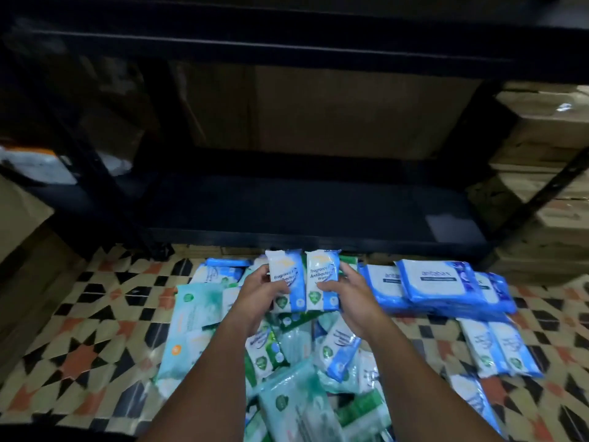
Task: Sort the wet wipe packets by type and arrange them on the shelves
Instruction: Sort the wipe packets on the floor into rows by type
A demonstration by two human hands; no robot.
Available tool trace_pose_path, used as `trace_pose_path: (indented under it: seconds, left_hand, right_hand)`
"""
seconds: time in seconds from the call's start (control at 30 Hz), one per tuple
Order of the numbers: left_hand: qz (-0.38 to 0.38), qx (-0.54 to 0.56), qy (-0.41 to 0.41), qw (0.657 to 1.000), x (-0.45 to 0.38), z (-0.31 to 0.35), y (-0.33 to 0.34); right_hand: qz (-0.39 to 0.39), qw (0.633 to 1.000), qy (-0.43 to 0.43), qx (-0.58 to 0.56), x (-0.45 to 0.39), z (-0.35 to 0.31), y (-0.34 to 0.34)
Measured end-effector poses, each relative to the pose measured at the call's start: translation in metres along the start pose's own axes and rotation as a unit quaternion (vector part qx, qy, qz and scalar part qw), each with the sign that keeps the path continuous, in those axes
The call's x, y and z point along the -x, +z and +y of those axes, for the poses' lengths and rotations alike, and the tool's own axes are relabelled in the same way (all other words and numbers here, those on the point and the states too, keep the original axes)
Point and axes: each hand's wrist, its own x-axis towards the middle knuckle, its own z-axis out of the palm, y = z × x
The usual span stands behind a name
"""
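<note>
My left hand [259, 288] grips a small white-and-blue antibacterial wipes packet [283, 275], held upright. My right hand [347, 291] grips a matching packet [322, 279] right beside it, the two edges touching. Both are lifted above a loose pile of wipe packets [299, 362] on the floor, a mix of teal, green and blue types. A black bottom shelf [302, 208] lies just beyond the hands and holds no packets.
Large blue packets [436, 282] are stacked at the right, with smaller blue ones [497, 349] in front of them. Large teal packets [191, 330] lie at the left. Patterned floor tiles [79, 346] surround the pile. Cardboard boxes [548, 138] stand at the right of the black rack.
</note>
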Motion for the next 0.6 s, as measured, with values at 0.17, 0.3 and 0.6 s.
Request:
trace_pose_path:
  seconds: [0.17, 0.3, 0.6]
  left_hand:
    - [-0.079, -0.05, -0.028, 0.995, 0.005, -0.007, 0.069]
    - [-0.123, -0.093, -0.044, 0.987, 0.007, -0.025, 0.12]
    - [-0.113, -0.167, -0.032, 0.979, 0.008, -0.073, 0.208]
  right_hand:
    - [0.09, 0.995, 0.025, 0.031, -0.001, 0.024, -0.087]
    - [0.145, 0.989, 0.032, 0.02, 0.039, 0.018, -0.126]
    - [0.25, 0.965, 0.055, 0.061, 0.062, 0.04, -0.214]
